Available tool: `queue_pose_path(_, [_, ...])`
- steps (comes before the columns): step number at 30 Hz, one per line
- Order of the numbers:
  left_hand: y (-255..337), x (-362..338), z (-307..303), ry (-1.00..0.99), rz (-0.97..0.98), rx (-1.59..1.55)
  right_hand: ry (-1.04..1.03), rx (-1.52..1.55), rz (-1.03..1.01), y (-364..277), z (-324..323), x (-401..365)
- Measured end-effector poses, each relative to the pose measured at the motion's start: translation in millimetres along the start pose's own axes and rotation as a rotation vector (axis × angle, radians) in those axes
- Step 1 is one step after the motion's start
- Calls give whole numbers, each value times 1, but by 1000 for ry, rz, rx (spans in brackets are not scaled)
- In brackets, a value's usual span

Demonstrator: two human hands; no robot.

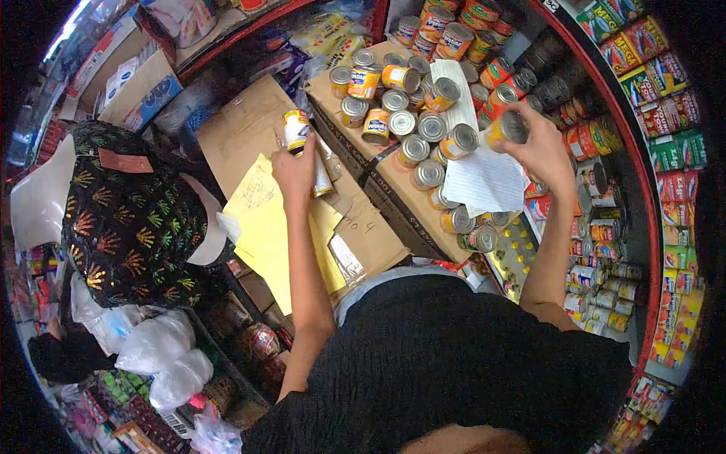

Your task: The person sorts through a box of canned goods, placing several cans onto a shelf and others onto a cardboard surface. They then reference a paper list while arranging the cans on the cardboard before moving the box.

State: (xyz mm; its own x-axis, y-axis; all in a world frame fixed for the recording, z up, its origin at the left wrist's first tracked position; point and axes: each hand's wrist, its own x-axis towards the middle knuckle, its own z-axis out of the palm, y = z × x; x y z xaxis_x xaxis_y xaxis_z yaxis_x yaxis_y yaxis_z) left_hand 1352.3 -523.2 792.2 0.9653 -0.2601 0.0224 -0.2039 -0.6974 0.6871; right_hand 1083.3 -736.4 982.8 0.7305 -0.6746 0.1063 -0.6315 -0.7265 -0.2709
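My left hand [295,168] is closed around a small can with a white, red and yellow label [296,127], above a cardboard flap. Just right of it, a white and yellow can [322,180] lies on its side. Yellow paper [268,227] spreads beneath my left forearm. My right hand [541,144] grips a yellow-labelled can [505,130] by its end, over the right edge of the box. Several orange and yellow cans [401,122] cover the cardboard box [333,110], most upright and some tilted. White written paper [484,181] lies beside them.
Shelves of stacked cans [597,250] stand at the right, with hanging sachets [677,185] beyond a red frame. At the left are a mannequin in a black patterned top [125,219] and white plastic bags [162,348]. An open carton [144,91] sits at the upper left.
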Motion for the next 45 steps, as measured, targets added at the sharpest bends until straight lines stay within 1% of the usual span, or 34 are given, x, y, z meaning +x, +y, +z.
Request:
queue_pose_path(2, [13,-4,-5,-106,-74,80,-17,-23,31,12,7,-3])
queue_pose_path(3, [16,-7,-2,-55,-54,123,-32,-52,59,18,13,-3])
queue_pose_path(4, [21,-11,-1,-4,-35,168,-42,-41,40,29,24,-3])
queue_pose_path(5, [25,-13,-4,-15,-19,239,-83,-7,28,39,37,-4])
queue_pose_path(6, [16,-9,7,21,18,281,-124,25,16,46,47,-4])
queue_pose_path(7, [20,-9,3,21,8,277,-174,59,65,40,49,-7])
queue_pose_path(10, [21,-9,-2,45,-5,309,-216,62,43,46,62,-8])
queue_pose_path(11, [19,-8,-2,60,0,341,-281,82,53,50,61,-5])
queue_pose_path(15, [12,-7,-4,43,-7,353,-297,125,58,36,43,-4])
queue_pose_path(16, [10,-7,-3,108,56,336,-301,127,52,39,44,-2])
queue_pose_path(17, [7,-7,-2,172,119,320,-275,164,48,45,45,0])
queue_pose_path(18, [3,-7,-2,176,114,322,-247,201,45,48,46,2])
queue_pose_path(20, [-1,-2,2,136,239,162,-221,163,29,43,43,3])
queue_pose_path(21, [-3,-3,6,240,308,124,-202,191,-46,45,44,5])
queue_pose_path(23, [-1,-2,7,238,300,85,-131,238,-166,45,41,9])
queue_pose_path(24, [5,0,5,192,298,-4,-139,210,-77,41,38,8])
queue_pose_path(25, [8,-1,3,163,279,-17,-115,225,-153,36,35,9])
queue_pose_path(26, [6,-2,5,151,292,-25,-138,211,-87,32,31,10])
queue_pose_path(27, [3,0,7,165,347,-13,-112,239,-108,33,32,12])
queue_pose_path(28, [2,2,9,175,396,7,-138,201,-54,28,29,13])
queue_pose_path(29, [5,1,8,180,421,45,-107,233,-106,31,30,14])
queue_pose_path(30, [10,0,5,184,435,94,-105,252,-68,22,23,13])
queue_pose_path(31, [17,-1,1,181,468,83,-76,242,-74,18,22,14])
queue_pose_path(33, [26,-3,-8,-58,332,235,-43,241,-61,15,21,14])
queue_pose_path(34, [27,-1,-6,-68,350,242,-38,260,-83,15,21,15])
queue_pose_path(35, [27,0,-3,-71,315,265,-34,280,-107,14,22,16])
queue_pose_path(36, [27,1,-1,-75,279,288,-31,288,-89,13,21,16])
queue_pose_path(37, [26,0,0,-85,292,297,-16,304,-99,10,18,15])
queue_pose_path(39, [27,-1,2,-39,250,274,51,330,-144,10,17,14])
queue_pose_path(42, [29,-9,-1,-7,242,273,25,366,-87,9,14,11])
queue_pose_path(44, [27,-15,-1,7,243,288,47,355,-103,11,17,10])
queue_pose_path(45, [24,-16,-1,59,247,274,49,372,-120,11,17,10])
